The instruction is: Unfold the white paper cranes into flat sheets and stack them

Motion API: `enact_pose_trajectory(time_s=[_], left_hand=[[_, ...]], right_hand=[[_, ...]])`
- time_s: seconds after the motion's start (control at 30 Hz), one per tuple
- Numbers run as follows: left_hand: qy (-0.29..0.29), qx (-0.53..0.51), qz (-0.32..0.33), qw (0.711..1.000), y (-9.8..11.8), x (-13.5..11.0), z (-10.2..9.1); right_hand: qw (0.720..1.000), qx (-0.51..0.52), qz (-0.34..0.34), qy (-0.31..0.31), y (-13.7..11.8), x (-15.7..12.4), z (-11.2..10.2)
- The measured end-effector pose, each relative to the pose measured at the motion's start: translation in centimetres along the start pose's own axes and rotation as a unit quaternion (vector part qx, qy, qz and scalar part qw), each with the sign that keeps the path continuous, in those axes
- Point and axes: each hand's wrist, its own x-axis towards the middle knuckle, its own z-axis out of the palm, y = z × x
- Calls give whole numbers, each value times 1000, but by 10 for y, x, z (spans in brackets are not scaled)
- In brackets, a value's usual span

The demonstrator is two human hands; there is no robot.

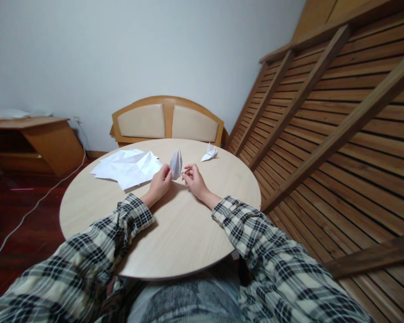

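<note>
A white piece of folded paper (176, 165) stands upright above the table, its layers narrowing to points at the top. My left hand (161, 180) is closed on its left side, pinching it between thumb and fingers. Just right of the paper is my right hand (195, 181), fingers bent and a little apart, with nothing visible between them. Its fingertips come very near the paper's lower right edge; whether they touch it I cannot tell. Farther back on the right, a finished-looking folded paper crane (209, 153) rests on the table.
Creased white paper sheets (131, 167) lie in a loose pile at the left of the round table (175, 242). Behind it stands a padded wooden headboard (168, 117). A slatted wooden panel (323, 134) leans close on the right. On the left are a wooden desk (50, 139) and a white cable (37, 204).
</note>
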Motion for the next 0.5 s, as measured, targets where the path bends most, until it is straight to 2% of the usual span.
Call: enact_pose_trajectory(time_s=[0.1, 0.27, 0.43, 0.5], left_hand=[[13, -14, 7, 1000, 1, 0, -1], [6, -33, 13, 999, 5, -1, -1], [-6, -55, 7, 998, 12, -1, -2], [-7, -67, 7, 998, 14, -1, -2]], right_hand=[[998, -44, -44, -3, -7, -4, 1], [990, -120, -66, 7, -12, -5, 3], [986, -135, -85, 55, -9, -5, 2], [984, -144, -94, 54, -9, -5, 2]])
